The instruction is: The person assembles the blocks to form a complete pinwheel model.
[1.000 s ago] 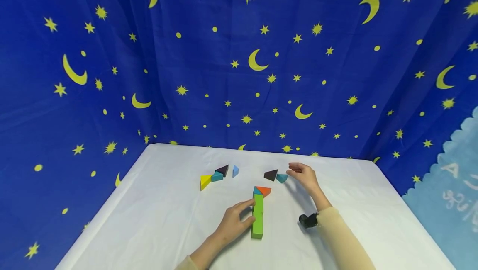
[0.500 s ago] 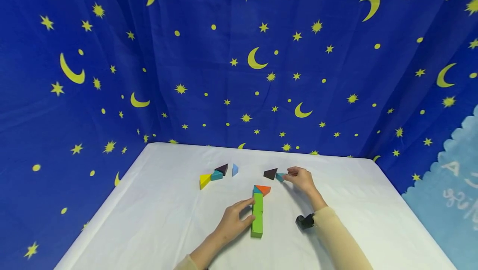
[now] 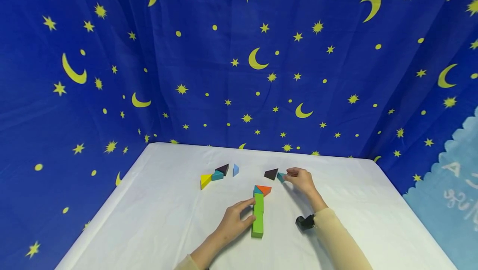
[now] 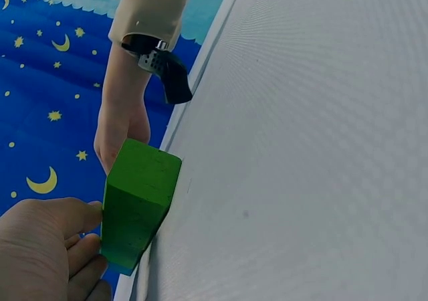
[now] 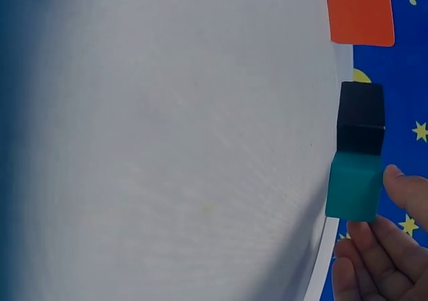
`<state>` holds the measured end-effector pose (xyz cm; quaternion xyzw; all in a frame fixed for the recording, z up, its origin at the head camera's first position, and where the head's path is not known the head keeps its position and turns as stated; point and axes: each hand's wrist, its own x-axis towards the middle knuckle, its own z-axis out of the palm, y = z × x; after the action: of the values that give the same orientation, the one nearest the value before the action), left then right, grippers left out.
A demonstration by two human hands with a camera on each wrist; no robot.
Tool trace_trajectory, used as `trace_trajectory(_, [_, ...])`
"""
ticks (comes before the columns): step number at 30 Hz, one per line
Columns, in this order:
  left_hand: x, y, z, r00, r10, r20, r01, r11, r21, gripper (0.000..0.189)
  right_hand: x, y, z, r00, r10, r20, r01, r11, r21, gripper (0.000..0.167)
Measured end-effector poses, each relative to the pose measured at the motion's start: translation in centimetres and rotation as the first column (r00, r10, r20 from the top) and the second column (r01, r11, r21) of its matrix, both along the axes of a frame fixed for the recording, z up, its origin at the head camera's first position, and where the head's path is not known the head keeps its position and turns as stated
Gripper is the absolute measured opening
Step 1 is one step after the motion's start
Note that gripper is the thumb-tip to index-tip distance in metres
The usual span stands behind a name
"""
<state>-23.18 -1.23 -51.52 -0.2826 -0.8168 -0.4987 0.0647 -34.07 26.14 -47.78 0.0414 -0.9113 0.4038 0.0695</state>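
Note:
In the head view, two bright green blocks [image 3: 258, 216] lie end to end in a column, with a small blue triangular block [image 3: 257, 189] and an orange triangular block [image 3: 265, 189] at the far end. My left hand [image 3: 232, 221] rests its thumb and index fingertip against the column's left side; the left wrist view shows the fingers at the green block [image 4: 139, 201]. Farther off to the right, my right hand [image 3: 301, 181] has thumb and fingers at the outer end of a teal block [image 5: 354, 187], pinching it. That block abuts a black block [image 5: 361, 117].
On the white table [image 3: 179, 220], back left, a yellow block [image 3: 205, 180], a teal block [image 3: 217, 175] and a black block [image 3: 223, 169] form a touching row. A light blue block [image 3: 235, 170] stands just right of them. A blue star-patterned curtain [image 3: 209, 54] hangs behind.
My right hand has come down and left onto the teal block, which has turned slightly against the black block. My left hand stays at the green blocks.

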Motion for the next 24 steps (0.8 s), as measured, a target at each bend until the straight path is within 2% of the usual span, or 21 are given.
trace_trajectory(2, [0.00, 0.00, -0.03, 1.000, 0.002, -0.005, -0.002, 1.000, 0.001, 0.048, 0.25, -0.05, 0.13, 1.000, -0.003, -0.026, 0.003, 1.000, 0.004, 0.046])
trace_trajectory(6, [0.04, -0.02, -0.01, 1.000, 0.004, -0.010, -0.004, 1.000, 0.002, 0.048, 0.43, -0.29, 0.24, 0.999, -0.035, -0.025, 0.036, 0.998, 0.051, 0.052])
trace_trajectory(13, [0.12, -0.03, 0.09, 1.000, -0.006, 0.025, 0.006, 1.000, 0.001, 0.048, 0.27, -0.73, 0.03, 0.997, -0.075, -0.010, 0.076, 0.986, 0.147, 0.040])
trace_trajectory(24, [-0.03, 0.03, 0.06, 0.999, -0.006, 0.043, 0.006, 1.000, -0.004, 0.049, 0.19, -0.37, -0.15, 0.994, 0.009, -0.106, 0.006, 0.990, 0.143, 0.035])
